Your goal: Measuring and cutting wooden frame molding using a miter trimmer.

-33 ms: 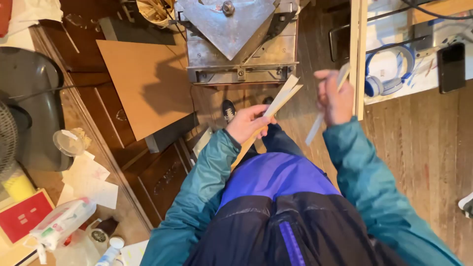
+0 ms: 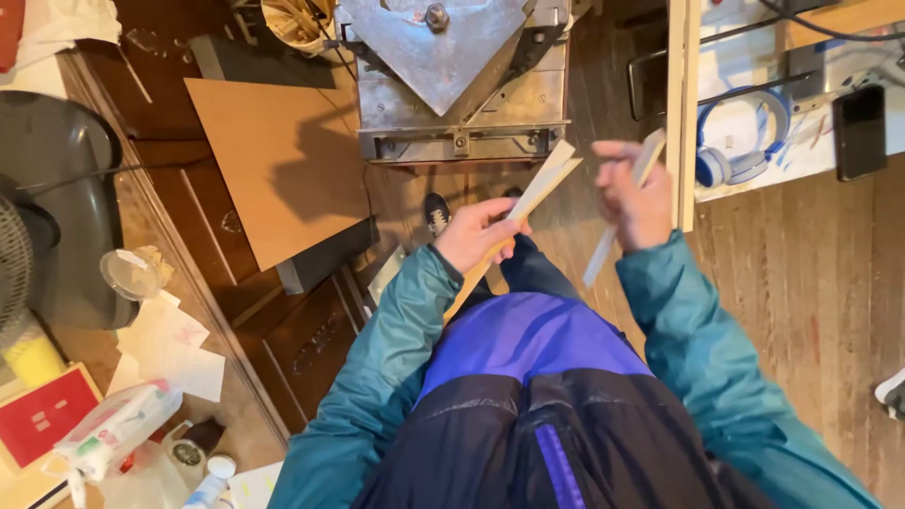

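Left hand (image 2: 479, 236) clamped on bundle of pale wooden strips (image 2: 537, 188), strips angled up-right toward metal machine (image 2: 462, 85). Right hand (image 2: 633, 193) closed around single wooden strip (image 2: 617, 212), held steeply tilted, just beside upright wooden post (image 2: 682, 113). Both hands raised over wooden floor (image 2: 811, 283), near each other, not touching. Cardboard sheet (image 2: 273, 160) lies left of machine. Blue headphones (image 2: 740, 151) and dark phone (image 2: 858, 132) rest on bench (image 2: 745, 57) at right.

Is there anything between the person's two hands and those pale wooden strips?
Nothing visible. The left hand is closed directly around a bundle of strips, and the right hand grips a single strip. Both are held in the air in front of the grey metal machine, apart from it.
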